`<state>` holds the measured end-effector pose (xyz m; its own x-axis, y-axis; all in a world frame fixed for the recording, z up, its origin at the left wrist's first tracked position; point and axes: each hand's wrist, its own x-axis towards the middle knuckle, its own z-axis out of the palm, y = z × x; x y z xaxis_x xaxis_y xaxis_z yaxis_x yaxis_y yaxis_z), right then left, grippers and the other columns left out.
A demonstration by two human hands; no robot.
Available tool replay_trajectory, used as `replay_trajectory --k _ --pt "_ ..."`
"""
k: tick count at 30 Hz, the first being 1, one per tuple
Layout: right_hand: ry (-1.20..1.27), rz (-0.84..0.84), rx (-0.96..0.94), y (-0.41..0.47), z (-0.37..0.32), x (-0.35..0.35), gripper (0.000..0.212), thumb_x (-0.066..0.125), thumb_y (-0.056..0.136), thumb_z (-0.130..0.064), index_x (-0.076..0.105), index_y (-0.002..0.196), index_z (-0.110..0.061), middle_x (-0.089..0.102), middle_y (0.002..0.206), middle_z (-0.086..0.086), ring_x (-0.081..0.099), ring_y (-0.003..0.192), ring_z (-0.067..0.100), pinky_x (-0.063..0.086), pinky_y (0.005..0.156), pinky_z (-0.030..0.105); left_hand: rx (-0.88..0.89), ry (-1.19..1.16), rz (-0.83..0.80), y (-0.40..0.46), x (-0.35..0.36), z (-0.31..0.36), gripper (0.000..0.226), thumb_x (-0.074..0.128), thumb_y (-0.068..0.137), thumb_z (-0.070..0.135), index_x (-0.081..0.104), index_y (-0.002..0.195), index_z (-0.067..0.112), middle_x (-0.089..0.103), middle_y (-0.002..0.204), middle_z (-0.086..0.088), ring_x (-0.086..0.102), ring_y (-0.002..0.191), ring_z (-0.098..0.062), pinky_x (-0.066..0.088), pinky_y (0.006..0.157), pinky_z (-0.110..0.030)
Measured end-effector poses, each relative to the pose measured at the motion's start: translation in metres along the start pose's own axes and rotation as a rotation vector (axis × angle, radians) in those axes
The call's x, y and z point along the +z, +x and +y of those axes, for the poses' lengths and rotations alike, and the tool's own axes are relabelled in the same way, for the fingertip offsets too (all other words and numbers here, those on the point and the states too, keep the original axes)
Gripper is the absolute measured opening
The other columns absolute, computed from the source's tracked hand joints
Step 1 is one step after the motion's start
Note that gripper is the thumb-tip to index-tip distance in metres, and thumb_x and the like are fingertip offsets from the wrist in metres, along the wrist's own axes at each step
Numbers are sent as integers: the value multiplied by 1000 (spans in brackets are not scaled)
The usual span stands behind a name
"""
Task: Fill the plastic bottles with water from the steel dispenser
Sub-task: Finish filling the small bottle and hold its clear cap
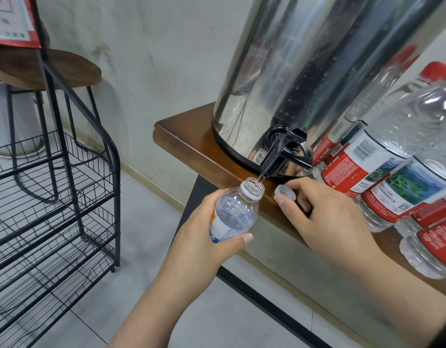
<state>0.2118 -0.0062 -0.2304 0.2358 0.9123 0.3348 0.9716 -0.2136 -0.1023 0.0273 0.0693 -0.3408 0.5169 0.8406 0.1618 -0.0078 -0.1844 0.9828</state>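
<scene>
A tall steel dispenser (304, 71) stands on the brown wooden table (191, 144), its black tap (279, 156) hanging over the table's edge. My left hand (204, 237) grips a small clear bottle (235, 209) with a blue-and-white label, its open mouth right under the tap. A thin stream of water runs from the tap into the bottle. My right hand (324, 212) rests on the table edge and pinches the bottle's clear cap (285, 191) between thumb and fingers.
Several clear bottles with red labels (382, 167) crowd the table to the right of the dispenser. A black wire rack (53, 197) and a round wooden stool (46, 69) stand on the tiled floor at the left, against the wall.
</scene>
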Motion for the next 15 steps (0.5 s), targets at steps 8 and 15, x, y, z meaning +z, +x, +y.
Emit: replay_trajectory --k 8,15 --pt "-14 -5 1 1 1 1 36 43 93 -64 63 111 -40 46 71 -25 52 72 -4 31 58 20 2 7 -10 0 -1 1 65 83 83 36 45 132 56 61 123 29 59 117 3 49 85 -6" --pt "-17 -8 2 1 0 1 35 44 93 -63 63 112 -41 45 70 -24 52 71 -3 30 57 20 7 5 -9 0 0 0 65 84 83 37 45 131 57 60 123 32 58 117 6 49 84 -5"
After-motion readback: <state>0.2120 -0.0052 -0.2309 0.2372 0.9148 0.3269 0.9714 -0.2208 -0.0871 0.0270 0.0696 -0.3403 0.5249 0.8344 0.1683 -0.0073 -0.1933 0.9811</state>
